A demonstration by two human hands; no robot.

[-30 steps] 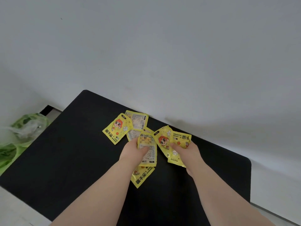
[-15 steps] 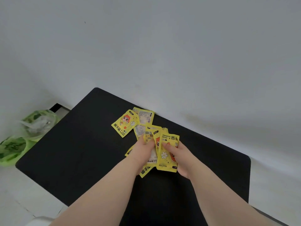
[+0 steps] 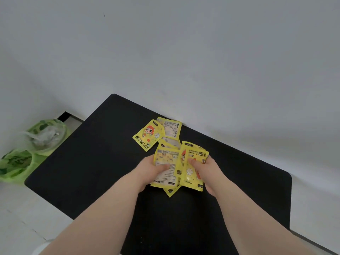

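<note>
Both forearms bare, entering from the bottom edge and angled in toward centre. Left hand (image 3: 150, 171): fingers curled under, thumb on top, gripping a yellow packet (image 3: 166, 157) at its left side. Right hand (image 3: 211, 173): same pinch, thumb lying on the face of a second yellow packet (image 3: 189, 178). Hands close together, not touching each other.

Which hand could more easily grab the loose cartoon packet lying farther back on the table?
Probably the left hand: the loose cartoon packet lies on its side, just beyond it. The right hand would have to cross over the packets both hands grip.
</note>
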